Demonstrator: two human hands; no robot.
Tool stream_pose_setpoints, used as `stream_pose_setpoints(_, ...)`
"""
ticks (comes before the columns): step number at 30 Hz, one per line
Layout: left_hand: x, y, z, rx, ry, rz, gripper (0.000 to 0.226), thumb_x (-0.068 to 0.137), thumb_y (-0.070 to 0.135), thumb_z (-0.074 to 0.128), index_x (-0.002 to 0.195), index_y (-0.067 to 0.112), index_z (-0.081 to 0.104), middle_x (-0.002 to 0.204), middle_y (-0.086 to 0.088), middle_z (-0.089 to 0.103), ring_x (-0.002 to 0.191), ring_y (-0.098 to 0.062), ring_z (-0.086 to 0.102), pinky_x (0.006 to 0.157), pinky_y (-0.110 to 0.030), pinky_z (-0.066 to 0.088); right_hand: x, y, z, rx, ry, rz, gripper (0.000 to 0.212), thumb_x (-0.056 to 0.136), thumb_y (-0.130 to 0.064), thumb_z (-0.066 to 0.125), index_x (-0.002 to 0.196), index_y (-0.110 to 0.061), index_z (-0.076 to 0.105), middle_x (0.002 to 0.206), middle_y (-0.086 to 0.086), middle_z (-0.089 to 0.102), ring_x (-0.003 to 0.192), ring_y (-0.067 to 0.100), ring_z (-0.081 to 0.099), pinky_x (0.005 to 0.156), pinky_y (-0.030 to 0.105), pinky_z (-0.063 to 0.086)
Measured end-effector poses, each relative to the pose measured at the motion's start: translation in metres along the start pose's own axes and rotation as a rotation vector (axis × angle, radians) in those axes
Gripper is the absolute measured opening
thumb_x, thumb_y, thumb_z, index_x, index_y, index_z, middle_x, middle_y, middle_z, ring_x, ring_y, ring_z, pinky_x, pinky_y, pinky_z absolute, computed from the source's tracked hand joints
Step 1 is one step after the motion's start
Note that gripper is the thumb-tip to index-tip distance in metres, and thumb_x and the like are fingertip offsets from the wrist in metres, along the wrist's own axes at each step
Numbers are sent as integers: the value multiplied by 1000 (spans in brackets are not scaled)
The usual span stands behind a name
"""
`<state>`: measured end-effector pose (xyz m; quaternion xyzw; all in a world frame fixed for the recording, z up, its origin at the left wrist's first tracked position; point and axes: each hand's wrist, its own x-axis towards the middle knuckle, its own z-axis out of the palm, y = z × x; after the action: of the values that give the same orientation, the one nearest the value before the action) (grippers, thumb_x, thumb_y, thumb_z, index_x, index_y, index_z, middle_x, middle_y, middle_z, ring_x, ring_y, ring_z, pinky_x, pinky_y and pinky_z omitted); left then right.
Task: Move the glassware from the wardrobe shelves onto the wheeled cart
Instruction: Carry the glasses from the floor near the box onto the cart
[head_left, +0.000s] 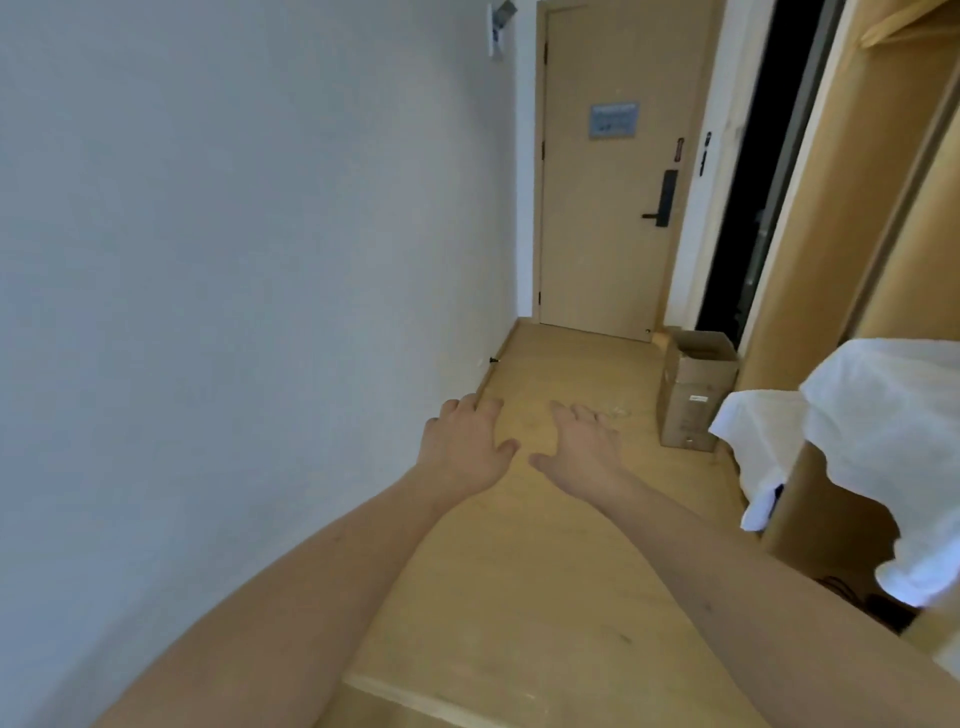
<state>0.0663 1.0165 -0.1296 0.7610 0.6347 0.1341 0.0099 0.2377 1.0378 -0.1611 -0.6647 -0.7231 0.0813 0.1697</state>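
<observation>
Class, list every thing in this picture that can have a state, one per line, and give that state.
left hand: open, fingers spread, holding nothing
right hand: open, fingers spread, holding nothing
door: closed
cardboard box: upright on the floor, top flaps open
white cloth: draped over the wooden furniture at right
dark opening: unlit

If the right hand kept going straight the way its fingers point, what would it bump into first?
Probably nothing close. The right hand points down the hallway over bare floor, with the closed door at the far end. The cardboard box sits off to its right.
</observation>
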Motion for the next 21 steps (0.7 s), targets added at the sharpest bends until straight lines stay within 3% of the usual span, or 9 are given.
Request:
stream_pose_setpoints(9,120,71,59,-21,-94,83,64,97,50,52,152,22,35,153,-9,40,138,-32,37,106,-49,43,75,113,-4,-33,-14,170,87,85,-60,66,155,-27,28,152,8,40,138,34,35,108,49,39)
stream_pose_setpoints(21,241,106,111,-64,-162,84,63,98,51,52,151,22,37,150,-9,44,134,-33,41,104,-49,44,163,182,-10,-76,-73,227,78,89,-55,65,153,-24,32,151,5,41,138,32,35,107,47,38)
